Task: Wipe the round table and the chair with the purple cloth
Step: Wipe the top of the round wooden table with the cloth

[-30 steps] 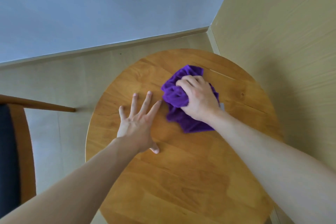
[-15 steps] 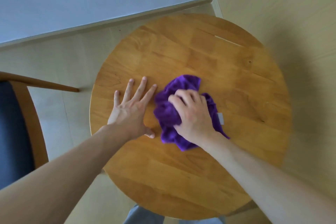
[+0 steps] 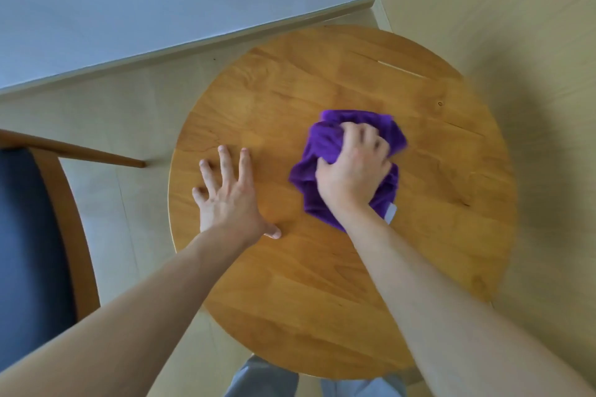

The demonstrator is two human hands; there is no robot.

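The head view looked down on the round table (image 3: 338, 284), and what mattered for the next stroke was where the purple cloth (image 3: 325, 145) sat on it. The cloth lay right of the table's middle, bunched directly under the right hand (image 3: 353, 176), so unwiped-looking wood stretched away on every side: toward the far rim, toward the right rim, and a broad span toward the near edge. The right hand was plainly the working one, its fingers curled into the cloth and gripping a wad of it while pressing it down on the top. The left hand (image 3: 230, 193) lay flat on the wood to the left, well apart from the cloth, fingers spread and straight, thumb out to the side, holding nothing; it seemed to be bracing the table.

The cloth looked soft and fuzzy, crumpled into loose folds with no clear long axis, and a small pale tag (image 3: 390, 213) showed at its near right edge. The table top was smooth, varnished, honey-coloured wood made of joined strips whose grain ran roughly left to right, with a pale scratch (image 3: 400, 69) near the far rim and a few dark knots. The chair (image 3: 67, 203) stood off to the left, well apart from both hands, with a curved wooden frame and a dark blue seat; judging by that, wiping it was not yet begun.
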